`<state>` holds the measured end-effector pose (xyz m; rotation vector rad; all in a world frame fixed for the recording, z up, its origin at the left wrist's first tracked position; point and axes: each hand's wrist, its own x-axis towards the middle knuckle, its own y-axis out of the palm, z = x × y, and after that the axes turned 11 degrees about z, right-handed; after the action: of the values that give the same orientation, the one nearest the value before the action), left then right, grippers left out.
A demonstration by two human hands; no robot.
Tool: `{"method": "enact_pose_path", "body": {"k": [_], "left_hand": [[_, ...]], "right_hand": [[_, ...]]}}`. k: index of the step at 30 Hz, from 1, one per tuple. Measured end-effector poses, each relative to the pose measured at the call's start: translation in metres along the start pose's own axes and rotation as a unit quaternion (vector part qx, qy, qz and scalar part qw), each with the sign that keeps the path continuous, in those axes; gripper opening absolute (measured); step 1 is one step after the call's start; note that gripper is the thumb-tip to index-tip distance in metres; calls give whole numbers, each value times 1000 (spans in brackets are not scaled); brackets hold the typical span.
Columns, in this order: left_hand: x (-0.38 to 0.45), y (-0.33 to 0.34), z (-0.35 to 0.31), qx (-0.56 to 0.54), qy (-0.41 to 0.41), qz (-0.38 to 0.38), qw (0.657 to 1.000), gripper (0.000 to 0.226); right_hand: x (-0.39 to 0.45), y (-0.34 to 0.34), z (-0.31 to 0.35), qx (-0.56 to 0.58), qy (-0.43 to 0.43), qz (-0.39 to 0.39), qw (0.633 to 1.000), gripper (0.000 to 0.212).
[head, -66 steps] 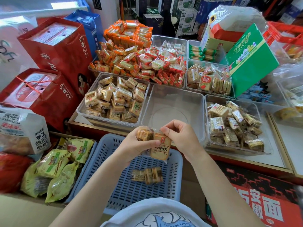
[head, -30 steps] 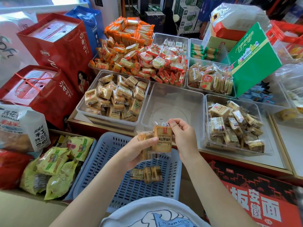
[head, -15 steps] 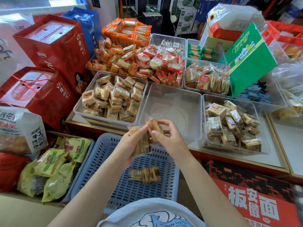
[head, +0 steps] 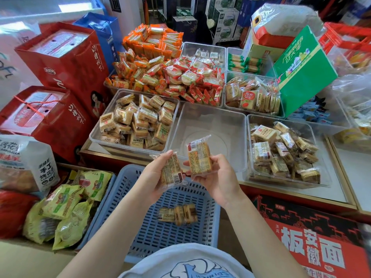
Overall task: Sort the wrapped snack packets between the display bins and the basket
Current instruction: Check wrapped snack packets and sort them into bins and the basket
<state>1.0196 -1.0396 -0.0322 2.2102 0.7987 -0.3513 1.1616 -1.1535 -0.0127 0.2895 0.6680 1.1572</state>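
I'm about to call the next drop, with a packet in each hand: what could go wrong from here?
1. The right hand holds its packet only at the lower part, over the empty clear bin; it could slip into the wrong place.
2. The left hand's packet looks much like those in the blue basket, the left bin and the right bin, so a mis-sort seems likely.

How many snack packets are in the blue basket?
3, lying side by side on the floor of the blue basket: one, the next, the last. The arms may hide more.
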Motion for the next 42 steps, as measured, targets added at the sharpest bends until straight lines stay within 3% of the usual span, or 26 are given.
{"method": "enact_pose_path", "body": {"k": [5, 8, 15, 20, 27, 32, 35, 37, 40, 42], "left_hand": [[2, 6, -5, 41, 12, 29, 999, 56], [2, 10, -7, 49, 57, 19, 997, 45], [8, 24, -8, 102, 126, -22, 987, 47], [27, 26, -8, 134, 94, -82, 983, 28], [69, 50, -6, 132, 62, 11, 989, 29], [94, 57, 3, 213, 23, 28, 976, 26], [108, 34, -2, 396, 98, -63, 911, 24], [116, 5, -4, 533, 122, -134, 827, 57], [130, -41, 9, 733, 57, -157, 660, 108], [136, -60, 18, 768, -7, -141, 625, 129]], "right_hand": [[3, -6, -4, -86, -25, -39, 995, 32], [5, -16, -4, -120, -82, -66, 987, 21], [4, -27, 12, -102, -110, -50, 987, 32], [7, -34, 22, -46, -72, -46, 995, 40], [27, -57, 29, -52, -56, -20, 997, 31], [47, -91, 33, -50, -18, -16, 998, 59], [72, -109, 32, -71, -3, -52, 996, 63], [97, -119, 29, -89, 15, -76, 993, 67], [143, -127, 18, -142, 84, -76, 983, 70], [174, -130, 3, -180, 139, -65, 972, 66]]}}
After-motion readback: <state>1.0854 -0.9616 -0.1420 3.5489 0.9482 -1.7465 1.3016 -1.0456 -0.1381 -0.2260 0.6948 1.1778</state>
